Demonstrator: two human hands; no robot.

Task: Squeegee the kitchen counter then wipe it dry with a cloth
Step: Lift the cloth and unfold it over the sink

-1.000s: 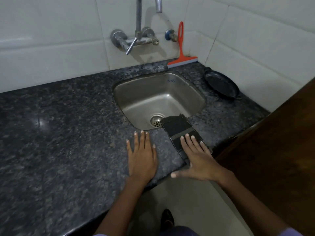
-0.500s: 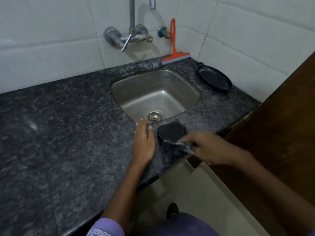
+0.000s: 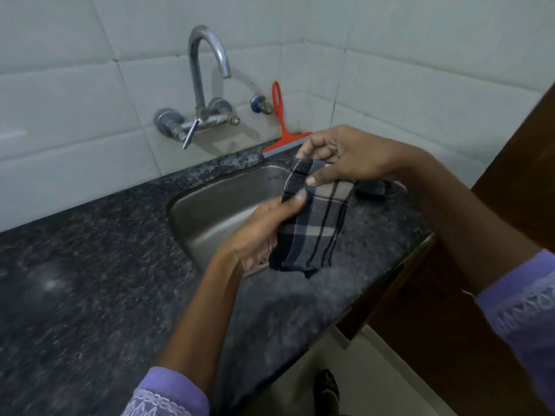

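Observation:
A dark checked cloth [image 3: 315, 226] hangs in the air above the sink's right edge, held by both hands. My right hand [image 3: 348, 157] pinches its top edge between thumb and fingers. My left hand [image 3: 261, 229] grips its left edge from below. The red squeegee [image 3: 282, 127] leans upright against the white tiled wall behind the sink, its blade resting on the black granite counter [image 3: 90, 280]. Neither hand touches the squeegee.
A steel sink [image 3: 216, 211] is set into the counter under a wall tap [image 3: 204, 85]. A black pan [image 3: 375, 187] lies at the back right, mostly hidden by my right arm. A brown wooden panel [image 3: 495, 235] stands to the right of the counter's edge.
The cloth lay flat on the counter's front edge under my right hand; my right hand picked it up, and now both hands hold it in the air, partly unfolded.

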